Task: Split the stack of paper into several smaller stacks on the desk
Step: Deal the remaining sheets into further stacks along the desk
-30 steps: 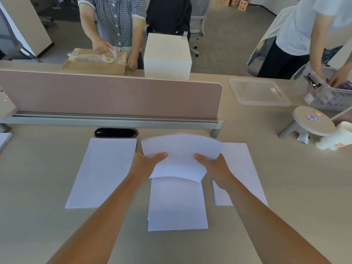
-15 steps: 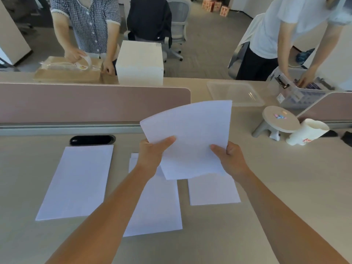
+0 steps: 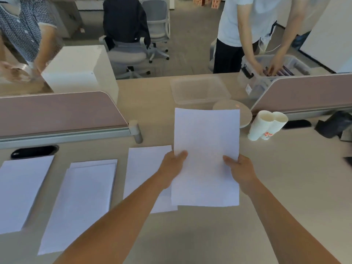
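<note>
I hold a batch of white paper sheets (image 3: pixel 206 149) flat above the desk, right of the other piles. My left hand (image 3: pixel 172 166) pinches its left edge and my right hand (image 3: pixel 239 169) grips its right edge. Three white paper stacks lie side by side on the beige desk (image 3: pixel 285 187): a left stack (image 3: pixel 21 191), a middle stack (image 3: pixel 82 202) with slightly offset sheets, and a right stack (image 3: pixel 146 168) partly under my left forearm and the held sheets.
A pink divider panel (image 3: pixel 57 113) runs behind the stacks, with a black cable slot (image 3: pixel 34 151) below it. Paper cups (image 3: pixel 266 127), a round stand (image 3: pixel 245 115) and a clear plastic lid (image 3: pixel 200 90) sit beyond the held sheets. Two people work across the desk.
Both hands lifted the sheets off the middle stack and carried them to the right, past the right stack. The sheets turned from tilted to upright. My view swung to the right.
</note>
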